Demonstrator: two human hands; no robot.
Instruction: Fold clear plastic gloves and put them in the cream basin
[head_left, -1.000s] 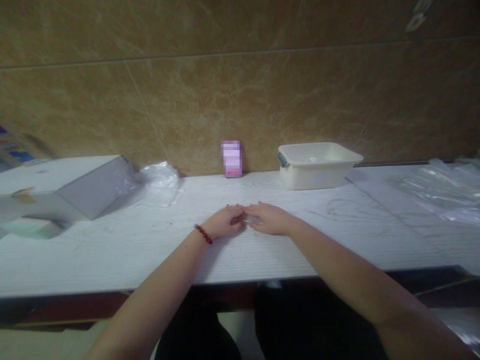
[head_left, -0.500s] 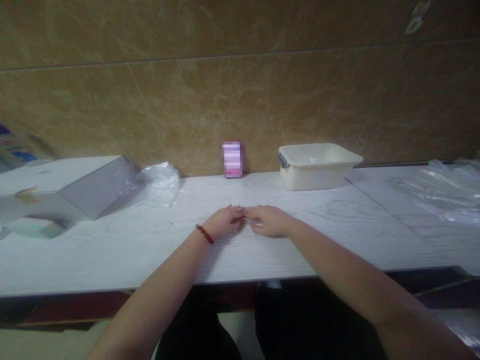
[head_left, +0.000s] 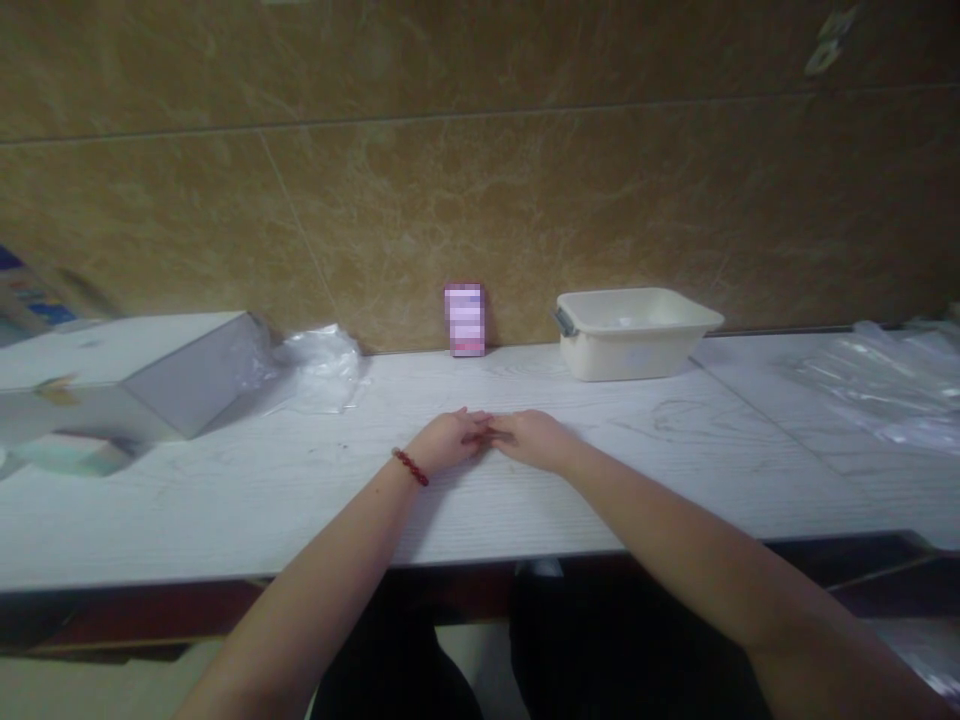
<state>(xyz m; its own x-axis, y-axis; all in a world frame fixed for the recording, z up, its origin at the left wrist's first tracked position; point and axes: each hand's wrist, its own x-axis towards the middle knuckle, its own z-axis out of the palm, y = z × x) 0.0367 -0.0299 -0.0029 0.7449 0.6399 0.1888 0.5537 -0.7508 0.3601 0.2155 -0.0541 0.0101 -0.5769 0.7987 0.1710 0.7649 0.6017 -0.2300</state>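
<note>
My left hand (head_left: 453, 440), below a red bead bracelet (head_left: 410, 467), is over the middle of the white wood-grain table (head_left: 300, 520). My right hand (head_left: 531, 438) meets it from the right, and the fingertips of both hands touch or overlap. The fingers of both hands are bent together around one spot; whatever lies between them is too small or hidden to name. Behind my hands, a phone-like object with a blurred screen (head_left: 466, 320) leans upright against the wall.
A cream plastic basin (head_left: 637, 350) with a grey handle stands at the back right. Clear plastic (head_left: 892, 380) lies at far right. On the left are a white box (head_left: 187, 380), a crumpled clear bag (head_left: 322, 370) and a pale green block (head_left: 79, 455).
My right hand has shifted slightly left, and its fingers have closed in against those of my left hand. My left hand has barely moved.
</note>
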